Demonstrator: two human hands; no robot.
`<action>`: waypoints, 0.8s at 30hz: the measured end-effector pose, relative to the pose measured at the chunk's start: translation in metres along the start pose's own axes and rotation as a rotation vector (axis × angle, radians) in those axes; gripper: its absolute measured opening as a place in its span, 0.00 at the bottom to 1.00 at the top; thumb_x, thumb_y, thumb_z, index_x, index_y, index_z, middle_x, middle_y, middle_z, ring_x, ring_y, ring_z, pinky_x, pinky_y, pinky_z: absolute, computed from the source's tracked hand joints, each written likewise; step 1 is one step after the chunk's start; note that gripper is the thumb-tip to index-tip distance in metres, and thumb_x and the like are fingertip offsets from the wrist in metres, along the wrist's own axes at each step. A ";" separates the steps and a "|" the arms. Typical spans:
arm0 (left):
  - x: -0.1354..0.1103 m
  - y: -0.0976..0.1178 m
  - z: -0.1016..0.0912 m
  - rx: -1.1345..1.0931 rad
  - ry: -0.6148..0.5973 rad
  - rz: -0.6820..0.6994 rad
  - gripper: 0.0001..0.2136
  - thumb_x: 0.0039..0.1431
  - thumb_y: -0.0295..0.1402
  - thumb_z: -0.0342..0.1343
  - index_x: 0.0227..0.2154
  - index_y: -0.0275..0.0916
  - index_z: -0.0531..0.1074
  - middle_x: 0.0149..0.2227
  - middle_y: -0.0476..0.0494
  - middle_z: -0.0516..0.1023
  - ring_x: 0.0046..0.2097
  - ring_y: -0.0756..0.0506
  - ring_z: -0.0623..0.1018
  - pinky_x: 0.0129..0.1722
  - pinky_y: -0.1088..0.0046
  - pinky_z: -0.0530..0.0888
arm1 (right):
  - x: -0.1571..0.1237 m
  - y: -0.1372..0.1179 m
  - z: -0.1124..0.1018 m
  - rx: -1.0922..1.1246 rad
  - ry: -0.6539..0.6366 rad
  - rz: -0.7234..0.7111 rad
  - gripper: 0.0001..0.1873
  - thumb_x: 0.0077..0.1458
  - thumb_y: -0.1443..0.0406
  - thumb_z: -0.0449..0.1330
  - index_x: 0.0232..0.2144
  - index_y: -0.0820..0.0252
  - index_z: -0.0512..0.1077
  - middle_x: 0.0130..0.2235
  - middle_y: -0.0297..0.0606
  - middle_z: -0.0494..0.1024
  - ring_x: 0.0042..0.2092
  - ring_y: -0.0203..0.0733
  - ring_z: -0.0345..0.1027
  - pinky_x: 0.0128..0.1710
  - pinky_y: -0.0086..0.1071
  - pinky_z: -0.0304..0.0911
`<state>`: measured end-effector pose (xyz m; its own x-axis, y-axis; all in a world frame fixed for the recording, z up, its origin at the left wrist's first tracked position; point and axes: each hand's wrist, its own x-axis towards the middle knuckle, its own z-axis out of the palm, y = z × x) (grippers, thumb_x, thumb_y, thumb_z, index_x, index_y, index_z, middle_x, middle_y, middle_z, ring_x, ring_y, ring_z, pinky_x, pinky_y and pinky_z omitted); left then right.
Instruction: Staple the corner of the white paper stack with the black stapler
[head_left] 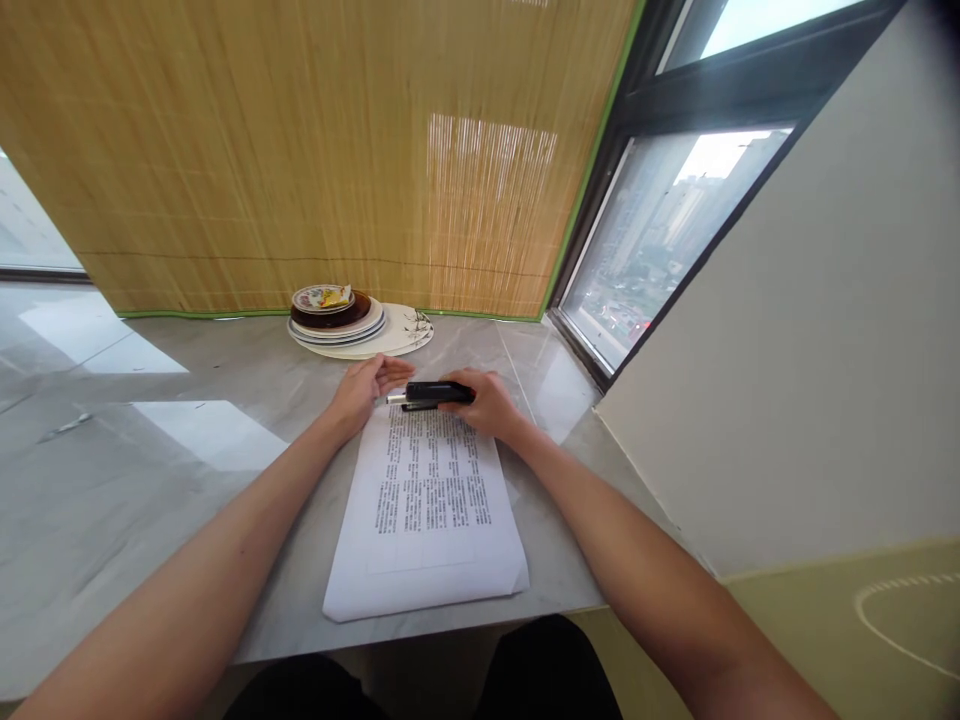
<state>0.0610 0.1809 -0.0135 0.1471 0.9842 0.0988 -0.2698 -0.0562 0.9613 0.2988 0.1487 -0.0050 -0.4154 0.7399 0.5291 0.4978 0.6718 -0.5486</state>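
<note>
A stack of white printed paper sheets [427, 520] lies on the grey marble ledge [150, 470] in front of me. My right hand [487, 405] is closed round a black stapler [431, 395] held at the far edge of the paper. My left hand [364, 390] rests at the paper's far left corner, fingers stretched toward the stapler's metal tip, holding the sheets down.
A pile of plates [337, 315] on a large white plate [401, 335] stands at the back against a bamboo blind [322, 150]. A window [660, 230] is to the right, and a white wall [825, 350] runs along the ledge's right edge.
</note>
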 end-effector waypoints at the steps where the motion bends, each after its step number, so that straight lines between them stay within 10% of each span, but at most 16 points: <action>1: 0.000 0.001 0.000 -0.051 0.005 0.004 0.15 0.67 0.39 0.51 0.36 0.32 0.78 0.42 0.33 0.84 0.47 0.41 0.82 0.56 0.59 0.75 | -0.001 -0.002 -0.001 -0.016 0.078 -0.018 0.14 0.54 0.68 0.69 0.44 0.53 0.79 0.38 0.36 0.82 0.39 0.43 0.73 0.44 0.36 0.67; 4: 0.000 0.005 -0.002 -0.201 -0.012 -0.070 0.15 0.69 0.39 0.50 0.38 0.34 0.77 0.43 0.35 0.84 0.48 0.41 0.82 0.56 0.59 0.75 | -0.001 -0.006 -0.004 -0.108 0.249 -0.151 0.15 0.60 0.70 0.62 0.48 0.50 0.79 0.45 0.38 0.82 0.46 0.47 0.71 0.49 0.43 0.67; 12: -0.001 0.009 -0.008 -0.218 -0.136 -0.256 0.17 0.68 0.43 0.52 0.43 0.34 0.79 0.39 0.35 0.84 0.44 0.38 0.83 0.51 0.58 0.78 | 0.002 0.001 0.000 -0.308 0.088 -0.433 0.26 0.62 0.77 0.54 0.55 0.48 0.75 0.52 0.36 0.81 0.51 0.47 0.67 0.54 0.45 0.65; 19: 0.005 0.008 -0.012 -0.340 0.045 -0.222 0.12 0.59 0.20 0.50 0.37 0.31 0.79 0.38 0.38 0.81 0.37 0.49 0.80 0.43 0.75 0.80 | 0.002 0.003 -0.006 -0.072 0.372 -0.019 0.13 0.58 0.66 0.65 0.46 0.53 0.78 0.45 0.39 0.81 0.47 0.47 0.71 0.51 0.44 0.64; 24: 0.007 0.014 -0.009 -0.349 0.178 -0.056 0.21 0.45 0.10 0.46 0.36 0.34 0.77 0.35 0.43 0.79 0.39 0.52 0.80 0.45 0.78 0.78 | -0.002 0.011 -0.015 0.374 0.051 0.162 0.18 0.50 0.59 0.71 0.42 0.59 0.78 0.37 0.35 0.80 0.40 0.42 0.73 0.41 0.34 0.66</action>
<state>0.0500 0.1885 -0.0015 0.0118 0.9996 -0.0274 -0.5777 0.0292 0.8157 0.3167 0.1538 -0.0021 -0.3116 0.8408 0.4427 0.2391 0.5203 -0.8198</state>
